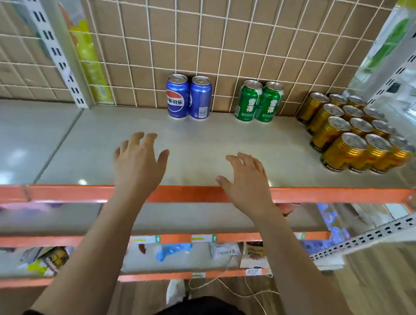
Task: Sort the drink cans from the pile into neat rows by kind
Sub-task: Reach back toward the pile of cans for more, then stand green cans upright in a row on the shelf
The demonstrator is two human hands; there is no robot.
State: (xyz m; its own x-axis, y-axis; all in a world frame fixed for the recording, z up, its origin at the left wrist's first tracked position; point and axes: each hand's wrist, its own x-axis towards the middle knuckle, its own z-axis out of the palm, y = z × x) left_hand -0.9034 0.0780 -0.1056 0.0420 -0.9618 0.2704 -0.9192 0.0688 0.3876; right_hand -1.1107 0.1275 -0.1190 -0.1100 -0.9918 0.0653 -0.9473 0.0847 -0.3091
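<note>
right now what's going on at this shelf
A person is sorting drink cans on a shop shelf. The left hand and right hand hover over its front, both open and holding nothing. Against the back grid stand two blue cans side by side, then two green cans. A tight block of gold cans stands in rows on the right.

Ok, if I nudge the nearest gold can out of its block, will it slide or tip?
Pushed low, the nearest gold can will probably slide: it stands upright on a smooth, glossy shelf. A push near the rim could tip it, and its round body would then roll. Its top looks sealed, so it is likely full and heavy for its size.
</note>
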